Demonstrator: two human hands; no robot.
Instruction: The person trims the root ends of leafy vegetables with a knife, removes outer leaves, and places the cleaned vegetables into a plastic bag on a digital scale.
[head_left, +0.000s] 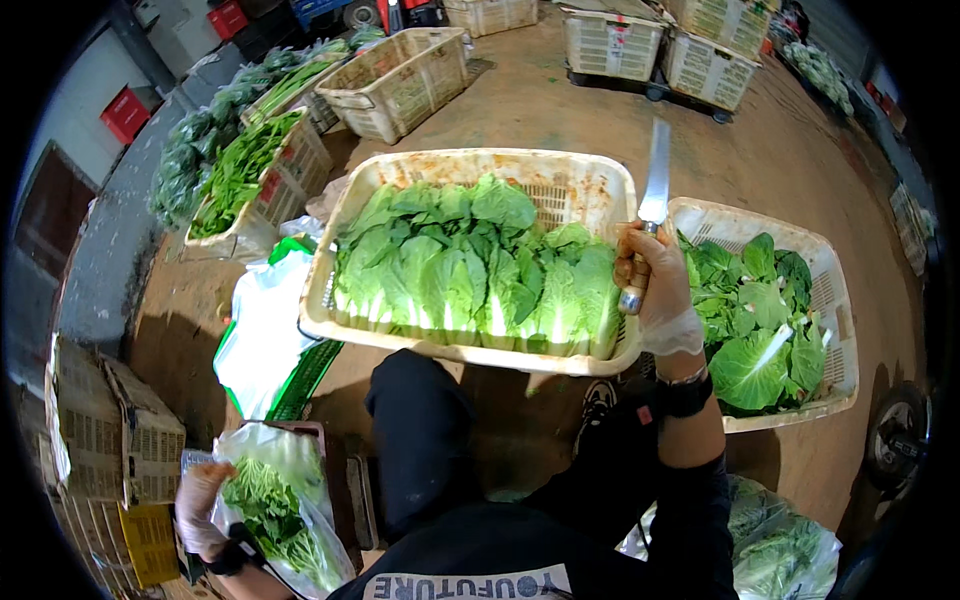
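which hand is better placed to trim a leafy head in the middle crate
Probably the right hand: it grips the knife at the middle crate's right edge, while the left hand is lower, by the bagged greens.

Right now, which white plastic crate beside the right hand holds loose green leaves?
The right white plastic crate; the left one holds packed pale-green cabbage heads.

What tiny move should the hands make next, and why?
Perhaps the left hand should steady the plastic bag of leafy greens, since it is at that bag's edge, while the right hand holds the knife with its blade pointing away from the bag.
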